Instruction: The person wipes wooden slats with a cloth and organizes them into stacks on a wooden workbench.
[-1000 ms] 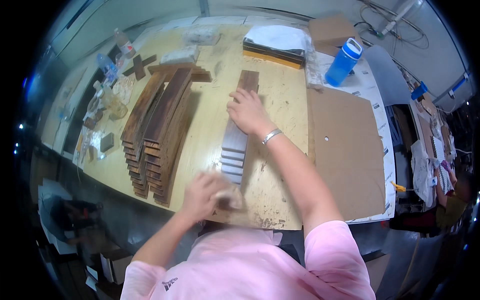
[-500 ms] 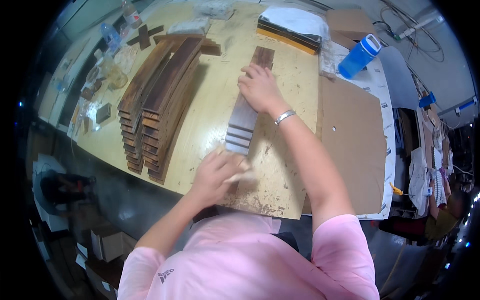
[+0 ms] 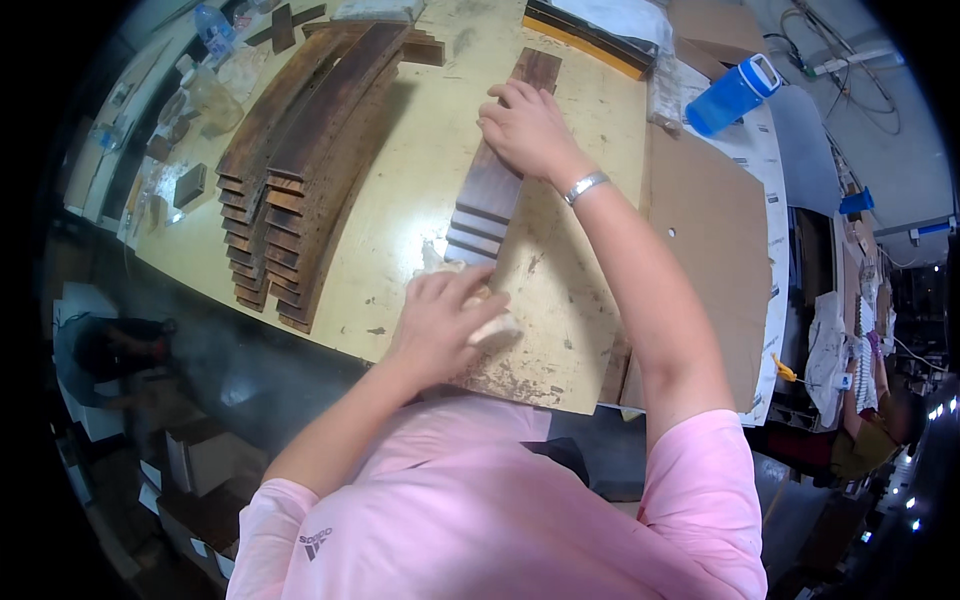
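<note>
A short stack of dark wooden boards lies lengthwise before me, its near ends stepped like stairs and looking greyish in the light. My right hand is on the far half of the stack, fingers bent over its left edge, gripping it. In my left hand is a bunched pale cloth, held at the near end of the boards. That hand's fingers are closed round the cloth, which partly hides the lowest board end. A silver bracelet circles my right wrist.
Two tall stepped stacks of dark boards stand on the yellowish worktable to the left. A blue bottle and a brown cardboard sheet are at right. Clear bottles sit far left. A person is beyond the left edge.
The view has shifted, so the table sits higher in it. My left hand still grips the cloth at the boards' near end; my right hand stays on the stack.
</note>
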`<state>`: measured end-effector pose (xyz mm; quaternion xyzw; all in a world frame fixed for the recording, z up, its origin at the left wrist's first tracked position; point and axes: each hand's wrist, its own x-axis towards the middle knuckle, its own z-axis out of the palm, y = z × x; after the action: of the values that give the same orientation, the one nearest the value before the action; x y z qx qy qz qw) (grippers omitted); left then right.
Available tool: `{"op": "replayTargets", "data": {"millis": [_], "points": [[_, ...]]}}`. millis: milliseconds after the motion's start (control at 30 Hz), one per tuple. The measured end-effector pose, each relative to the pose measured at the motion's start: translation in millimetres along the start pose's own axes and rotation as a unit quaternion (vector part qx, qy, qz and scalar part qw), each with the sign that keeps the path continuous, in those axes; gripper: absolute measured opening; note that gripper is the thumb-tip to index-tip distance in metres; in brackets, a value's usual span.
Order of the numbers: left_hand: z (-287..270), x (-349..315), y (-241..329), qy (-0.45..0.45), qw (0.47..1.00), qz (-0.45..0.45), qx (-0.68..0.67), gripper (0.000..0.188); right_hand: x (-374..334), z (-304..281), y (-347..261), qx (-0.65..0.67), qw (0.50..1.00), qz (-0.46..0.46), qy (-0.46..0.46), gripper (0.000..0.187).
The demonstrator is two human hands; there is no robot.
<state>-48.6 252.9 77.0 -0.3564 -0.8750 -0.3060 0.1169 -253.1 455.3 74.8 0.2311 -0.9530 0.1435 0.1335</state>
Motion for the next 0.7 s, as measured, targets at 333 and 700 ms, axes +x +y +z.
{"op": "replayTargets", "data": {"millis": [333, 700], "points": [[11, 3, -19, 0.040, 0.993, 0.036, -0.108, 0.041, 1, -11, -41, 0.008, 0.994, -0.004, -0.107, 0.051], [-20, -66, -39, -0.025, 0.998, -0.021, -0.063, 0.025, 0, -9, -41, -0.004, 0.994, -0.011, -0.110, 0.050]]}}
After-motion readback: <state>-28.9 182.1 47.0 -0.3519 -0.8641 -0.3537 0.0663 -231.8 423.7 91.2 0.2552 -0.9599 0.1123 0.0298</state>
